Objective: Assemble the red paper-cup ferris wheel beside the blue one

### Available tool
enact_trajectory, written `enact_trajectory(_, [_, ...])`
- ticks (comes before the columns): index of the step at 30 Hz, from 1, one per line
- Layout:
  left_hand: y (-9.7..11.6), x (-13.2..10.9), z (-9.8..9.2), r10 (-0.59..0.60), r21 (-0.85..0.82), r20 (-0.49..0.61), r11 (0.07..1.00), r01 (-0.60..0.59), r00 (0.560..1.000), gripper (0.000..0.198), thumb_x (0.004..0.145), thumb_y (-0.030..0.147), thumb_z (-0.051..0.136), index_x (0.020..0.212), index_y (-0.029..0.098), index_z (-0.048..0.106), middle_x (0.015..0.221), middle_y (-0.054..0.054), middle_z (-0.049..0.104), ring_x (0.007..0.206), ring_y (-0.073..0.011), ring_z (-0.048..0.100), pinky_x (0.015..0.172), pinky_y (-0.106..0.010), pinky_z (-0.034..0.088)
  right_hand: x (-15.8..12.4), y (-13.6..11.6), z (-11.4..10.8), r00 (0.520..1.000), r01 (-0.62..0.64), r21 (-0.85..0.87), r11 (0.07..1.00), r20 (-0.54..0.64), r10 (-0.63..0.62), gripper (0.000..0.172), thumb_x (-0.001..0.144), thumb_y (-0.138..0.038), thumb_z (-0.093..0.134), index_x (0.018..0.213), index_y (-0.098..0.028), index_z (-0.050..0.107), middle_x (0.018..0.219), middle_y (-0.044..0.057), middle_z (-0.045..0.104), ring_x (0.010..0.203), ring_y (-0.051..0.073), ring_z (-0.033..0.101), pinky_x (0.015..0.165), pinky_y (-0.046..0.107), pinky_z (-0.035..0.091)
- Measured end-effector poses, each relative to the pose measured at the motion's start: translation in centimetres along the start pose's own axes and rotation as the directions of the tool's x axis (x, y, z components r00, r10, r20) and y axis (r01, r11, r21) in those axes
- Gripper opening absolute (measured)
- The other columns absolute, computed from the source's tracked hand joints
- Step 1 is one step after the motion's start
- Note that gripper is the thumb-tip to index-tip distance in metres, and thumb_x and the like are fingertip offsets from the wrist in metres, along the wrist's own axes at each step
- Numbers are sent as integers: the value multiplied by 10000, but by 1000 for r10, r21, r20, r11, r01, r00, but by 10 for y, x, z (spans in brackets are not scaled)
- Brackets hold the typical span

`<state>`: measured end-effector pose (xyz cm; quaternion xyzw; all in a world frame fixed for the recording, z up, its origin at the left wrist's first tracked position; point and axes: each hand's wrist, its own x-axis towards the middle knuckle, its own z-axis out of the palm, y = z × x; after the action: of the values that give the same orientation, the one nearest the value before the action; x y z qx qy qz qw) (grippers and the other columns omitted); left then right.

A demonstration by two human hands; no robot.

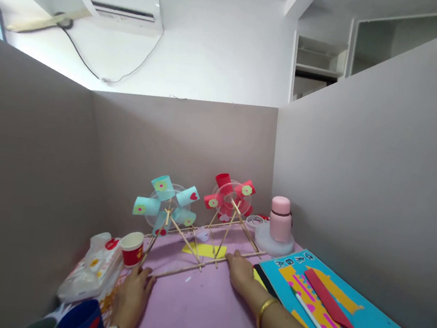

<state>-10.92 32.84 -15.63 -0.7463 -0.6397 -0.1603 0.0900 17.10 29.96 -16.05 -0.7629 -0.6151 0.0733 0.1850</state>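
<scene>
A frame of thin wooden sticks [199, 267] stands on a pink sheet [201, 315]. It carries a light-blue paper-cup wheel [166, 204] on the left and a red paper-cup wheel [231, 194] on the right. My left hand [132, 294] rests at the left end of the front stick, fingers curled against it. My right hand [240, 272] lies on the sheet at the right part of the same stick, fingers touching it. A gold bangle sits on my right wrist and a watch on my left.
A red-and-white paper cup [132, 248] and a wet-wipes pack [91, 270] lie at the left. A pink bottle [280, 218] stands on a round white base at the back right. A blue craft board [343, 315] with a red strip lies right. Grey partition walls enclose the desk.
</scene>
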Motion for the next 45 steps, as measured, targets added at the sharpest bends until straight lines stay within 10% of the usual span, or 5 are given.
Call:
enact_trajectory(17, [-13, 8, 15, 35, 7, 34, 999, -36, 999, 264, 906, 256, 398, 832, 157, 632, 887, -46, 652, 837, -175, 600, 765, -340, 429, 3, 7, -1, 998, 58, -114, 992, 17, -57, 218, 886, -299, 536, 1055, -170, 587, 1094, 56, 611, 928, 182, 607, 802, 392, 508])
enact_trajectory(29, [-13, -2, 11, -16, -136, -187, 991, -10, 982, 335, 834, 313, 322, 943, 169, 605, 1048, -146, 616, 960, -277, 584, 860, -369, 423, -21, 15, -23, 980, 152, 77, 985, -140, -140, 262, 896, -264, 519, 1142, -179, 553, 1145, 67, 599, 1008, 202, 585, 867, 424, 477])
enact_trajectory(45, [80, -47, -37, 53, -649, -112, 752, -114, 992, 352, 768, 508, 411, 907, 218, 555, 918, -86, 635, 792, -236, 599, 738, -359, 468, -54, 48, -58, 978, 135, 301, 944, -194, -78, 206, 864, -182, 553, 1065, -149, 583, 1007, 42, 645, 945, 183, 604, 849, 396, 474])
